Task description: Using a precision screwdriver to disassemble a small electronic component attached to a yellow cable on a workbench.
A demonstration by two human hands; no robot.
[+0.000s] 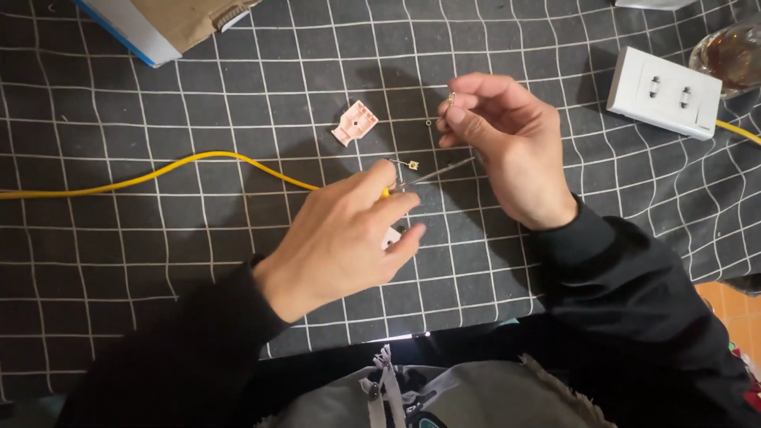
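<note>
The yellow cable (198, 162) runs in from the left edge of the surface (119, 261), a dark cloth with a white grid, rises in a soft arc and ends under your left hand (341, 238). At the top left a cardboard box (170, 20) with a blue and white edge lies partly out of view. Your left hand has its fingers closed on the cable's end and on a small white part (391, 236) that peeks out just below your fingertips, and it pinches a thin metal tool (436, 170) whose shaft slants up and to the right. Above that hand, a little to its left, a small pink plastic piece (354, 123) lies flat on the cloth, apart from both hands. Just beside the tool's shaft sits a tiny square metal bit (413, 165). Your right hand (507, 147) hovers above the cloth with thumb and forefinger pressed together on a tiny brass-coloured piece (451, 99), too small to tell more. Further right a white socket faceplate (666, 91) lies near the top edge with a second yellow wire (737, 131) leaving its lower corner, and a clear glass (729, 51) stands at the corner.
</note>
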